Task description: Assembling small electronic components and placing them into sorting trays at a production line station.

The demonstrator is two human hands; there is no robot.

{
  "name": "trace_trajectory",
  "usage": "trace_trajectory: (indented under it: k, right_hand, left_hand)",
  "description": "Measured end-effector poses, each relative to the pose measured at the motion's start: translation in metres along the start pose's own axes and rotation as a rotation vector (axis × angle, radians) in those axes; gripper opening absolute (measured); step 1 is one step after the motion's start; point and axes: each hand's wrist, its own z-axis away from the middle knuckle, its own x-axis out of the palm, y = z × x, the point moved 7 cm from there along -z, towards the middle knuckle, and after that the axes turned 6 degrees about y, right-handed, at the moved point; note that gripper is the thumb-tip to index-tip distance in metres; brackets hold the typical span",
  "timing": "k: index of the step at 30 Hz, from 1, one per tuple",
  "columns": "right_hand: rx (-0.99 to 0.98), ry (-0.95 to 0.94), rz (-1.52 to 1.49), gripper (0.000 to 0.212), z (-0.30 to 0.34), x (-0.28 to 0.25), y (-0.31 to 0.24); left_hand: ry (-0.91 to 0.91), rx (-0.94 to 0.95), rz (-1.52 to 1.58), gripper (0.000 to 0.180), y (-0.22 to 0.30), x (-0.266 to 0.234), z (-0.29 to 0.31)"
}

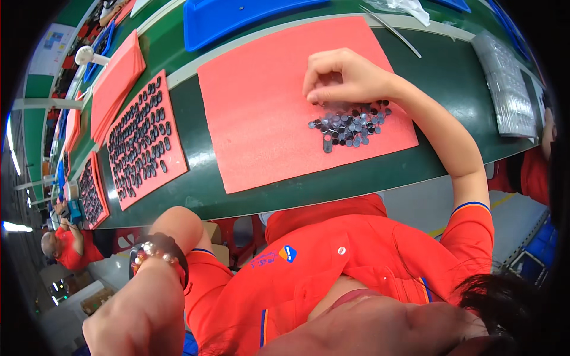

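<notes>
In the head view, your right hand (338, 77) curls at the far edge of the little dark discs (356, 126); I can't tell if it pinches any. Under it lies a pink sheet (261, 107) on the green surface (439, 71). Beyond it is a blue tray (249, 21). Far to its left, a person (74, 246) wears red. Your left hand (136, 314) hides its fingers, so I can't tell.

Bright indoor light, white glare on the clear plastic trays (504, 86), bowed edges, black fisheye rim.
</notes>
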Motion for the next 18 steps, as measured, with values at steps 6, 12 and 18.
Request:
trace_trajectory:
  k: [6, 12, 18]
  right_hand:
    - [-0.028, -0.258, 0.051, 0.015, 0.008, 0.020, -0.015]
    - [0.011, -0.299, 0.244, 0.013, 0.017, 0.025, -0.003]
    - [0.062, -0.211, 0.047, 0.011, 0.006, 0.015, 0.000]
  left_hand:
    - [-0.175, -0.241, -0.514, 0.009, 0.024, -0.027, 0.012]
    - [-0.386, -0.431, -1.003, 0.020, 0.012, -0.004, -0.005]
    - [-0.491, -0.426, 0.152, 0.016, -0.076, 0.102, 0.041]
